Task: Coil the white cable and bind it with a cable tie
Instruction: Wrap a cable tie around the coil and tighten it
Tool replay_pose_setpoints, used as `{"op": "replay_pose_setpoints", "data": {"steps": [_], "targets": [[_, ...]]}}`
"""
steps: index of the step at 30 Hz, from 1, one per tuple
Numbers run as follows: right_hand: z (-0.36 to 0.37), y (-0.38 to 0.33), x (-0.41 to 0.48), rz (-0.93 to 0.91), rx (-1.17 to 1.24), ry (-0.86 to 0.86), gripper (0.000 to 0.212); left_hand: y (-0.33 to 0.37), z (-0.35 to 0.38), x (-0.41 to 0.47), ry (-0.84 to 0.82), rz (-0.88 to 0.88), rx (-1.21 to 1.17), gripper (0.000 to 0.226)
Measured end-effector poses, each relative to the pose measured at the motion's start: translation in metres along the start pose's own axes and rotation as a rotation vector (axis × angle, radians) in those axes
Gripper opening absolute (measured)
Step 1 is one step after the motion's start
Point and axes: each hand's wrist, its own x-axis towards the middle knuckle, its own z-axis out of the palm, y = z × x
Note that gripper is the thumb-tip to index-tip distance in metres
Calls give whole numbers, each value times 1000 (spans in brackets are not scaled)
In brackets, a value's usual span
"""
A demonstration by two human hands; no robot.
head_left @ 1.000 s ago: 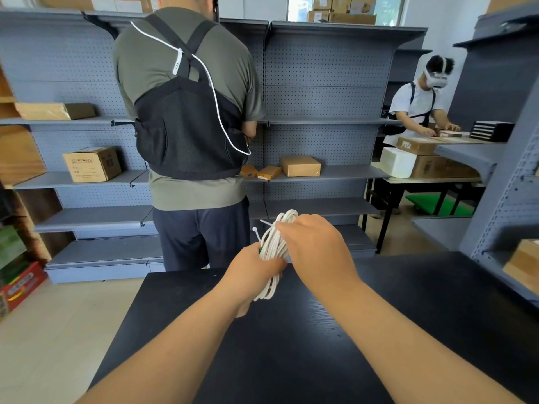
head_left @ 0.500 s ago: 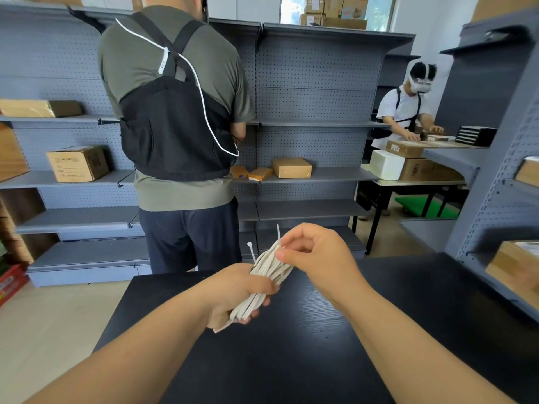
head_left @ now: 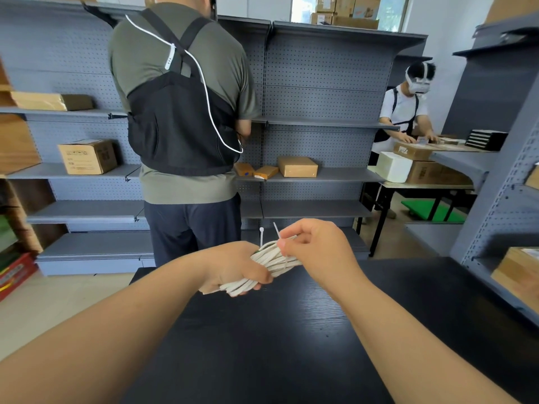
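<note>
Vs half a second ago: the white cable coil (head_left: 271,259) had tipped flatter. The right grip (head_left: 318,249) had shifted off the coil's end onto the cable tie (head_left: 276,228), thumb and forefinger pinching one tail; the other tail stood free. The left grip (head_left: 233,268) stayed wrapped around the coil's near end. The coil was in the air over the far edge of the tabletop (head_left: 262,345), not touching it. Containers: a cardboard box (head_left: 87,156) on the left shelf and three small cartons (head_left: 297,166) on the middle shelf, all closed, contents not visible.
</note>
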Motion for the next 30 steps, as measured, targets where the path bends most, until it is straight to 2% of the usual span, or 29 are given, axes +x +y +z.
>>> {"op": "replay_pose_setpoints", "data": {"steps": [3,11,20,30], "targets": [[2,-3,-2,-47,-104,6,7,2,-6,0,2,17,55,6],[4,-14,-4,-139,-270,29,14,4,-12,-1,-7,29,106,5],[4,-11,0,-161,-167,43,12,7,-13,0,-4,22,62,5],[0,-7,4,-147,-163,28,12,7,-14,5,-3,32,81,8]]}}
